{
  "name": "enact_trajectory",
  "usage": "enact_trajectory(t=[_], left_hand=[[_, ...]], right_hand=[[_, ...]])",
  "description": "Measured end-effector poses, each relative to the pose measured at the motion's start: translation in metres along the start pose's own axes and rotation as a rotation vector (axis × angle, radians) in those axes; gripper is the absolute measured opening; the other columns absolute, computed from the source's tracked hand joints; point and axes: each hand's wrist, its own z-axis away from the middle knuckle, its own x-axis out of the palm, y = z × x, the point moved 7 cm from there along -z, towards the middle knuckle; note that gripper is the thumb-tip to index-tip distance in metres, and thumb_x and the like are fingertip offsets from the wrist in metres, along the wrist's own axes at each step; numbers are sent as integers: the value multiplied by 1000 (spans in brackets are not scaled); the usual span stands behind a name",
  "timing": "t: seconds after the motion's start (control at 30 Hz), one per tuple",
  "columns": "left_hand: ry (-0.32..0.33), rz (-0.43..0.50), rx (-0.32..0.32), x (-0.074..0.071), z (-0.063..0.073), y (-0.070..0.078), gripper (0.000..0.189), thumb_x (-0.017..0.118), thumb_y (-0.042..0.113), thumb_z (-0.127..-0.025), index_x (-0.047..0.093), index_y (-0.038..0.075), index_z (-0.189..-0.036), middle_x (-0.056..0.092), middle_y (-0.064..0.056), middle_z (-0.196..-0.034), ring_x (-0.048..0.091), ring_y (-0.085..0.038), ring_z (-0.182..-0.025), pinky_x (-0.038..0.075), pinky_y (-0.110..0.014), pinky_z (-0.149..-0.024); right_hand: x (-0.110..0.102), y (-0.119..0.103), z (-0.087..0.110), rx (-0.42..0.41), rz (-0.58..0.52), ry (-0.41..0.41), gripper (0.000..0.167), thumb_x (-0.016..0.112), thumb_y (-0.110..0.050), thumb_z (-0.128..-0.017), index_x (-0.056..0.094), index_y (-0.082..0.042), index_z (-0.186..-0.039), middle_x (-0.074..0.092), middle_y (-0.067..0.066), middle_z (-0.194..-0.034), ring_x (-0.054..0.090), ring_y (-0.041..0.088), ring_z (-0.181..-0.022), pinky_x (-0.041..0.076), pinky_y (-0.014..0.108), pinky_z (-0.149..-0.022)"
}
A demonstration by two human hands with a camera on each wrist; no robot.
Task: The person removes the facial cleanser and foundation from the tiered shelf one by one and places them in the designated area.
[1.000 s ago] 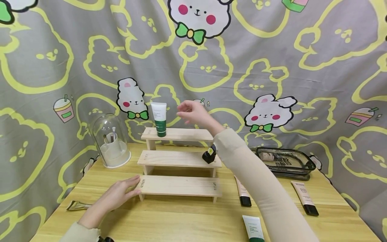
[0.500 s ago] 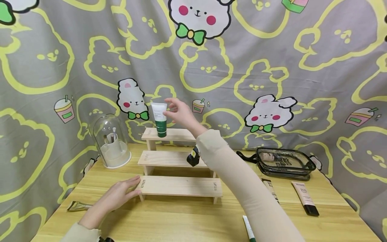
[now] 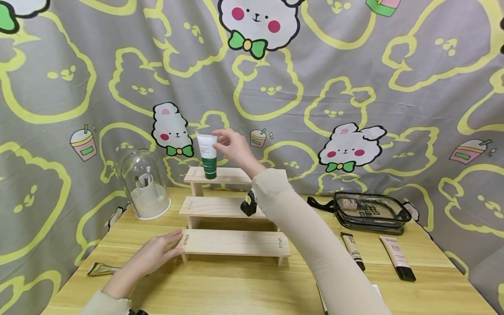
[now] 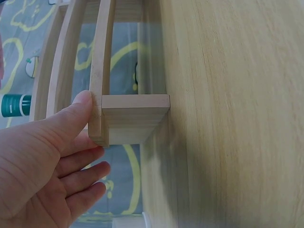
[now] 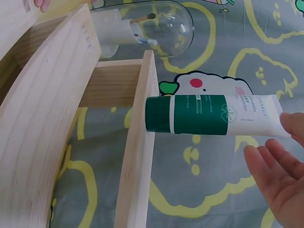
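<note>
A white-and-green squeeze tube (image 3: 208,157) stands upright on its cap at the left of the top tier of the wooden step shelf (image 3: 236,242). My right hand (image 3: 233,146) is at the tube's upper right; in the right wrist view its thumb (image 5: 293,126) touches the white crimped end, and the other visible fingers extend apart from the tube. My left hand (image 3: 151,254) holds the left end of the lowest tier. In the left wrist view the thumb (image 4: 81,100) lies against the board, the index finger is partly hidden behind it, and the remaining fingers hang loosely curled.
A clear-domed brush holder (image 3: 148,197) stands left of the shelf. A flat brush-like item (image 3: 100,268) lies near my left forearm. To the right are a clear black-trimmed pouch (image 3: 370,212), a beige tube (image 3: 353,250) and a pink BB tube (image 3: 397,258). My right sleeve partly covers another tube.
My right hand has moved left and reached the top of the standing tube; the tube keeps its place. The left hand stays on the shelf.
</note>
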Motion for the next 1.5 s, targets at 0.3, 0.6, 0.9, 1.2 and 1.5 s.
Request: enact_trajectory(t=[0.3, 0.6, 0.9, 1.2, 1.5], left_hand=[[2, 2, -3, 0, 0, 0, 51, 64, 29, -87, 56, -8, -120, 50, -23, -127, 51, -40, -111, 42, -51, -92], [-7, 4, -10, 0, 0, 1, 51, 63, 29, -87, 55, -9, -121, 49, -23, -128, 51, -40, -111, 41, -51, -92], [-13, 4, -17, 0, 0, 0, 52, 63, 30, -87, 55, -9, -121, 49, -23, -128, 50, -40, -111, 41, -51, -92], [-15, 7, -14, 0, 0, 0, 53, 62, 31, -87, 54, -9, -122, 49, -23, -128, 50, -40, -112, 41, -51, -92], [-5, 1, -7, -2, 0, 1, 51, 64, 28, -86, 55, -9, -120, 51, -23, -127, 51, -40, -110, 42, -50, -91]], right_hand=[[-6, -1, 5, -42, 31, 125, 17, 61, -11, -90, 65, -10, -107, 61, 4, -89, 56, 13, -80, 48, 21, -63], [-12, 6, 11, -49, -64, 192, 6, 62, -10, -89, 63, -4, -90, 60, 5, -81, 57, 15, -74, 53, 20, -58], [-21, 12, 18, -65, -120, 251, 6, 64, -6, -86, 64, 0, -85, 64, 7, -79, 61, 15, -68, 53, 21, -58], [-35, 14, 34, -74, -243, 224, 7, 63, -4, -86, 63, 3, -85, 64, 11, -79, 63, 26, -74, 56, 28, -63], [-57, 30, 53, -23, -319, 212, 8, 63, -4, -86, 63, 4, -86, 64, 12, -79, 62, 22, -71, 56, 31, -65]])
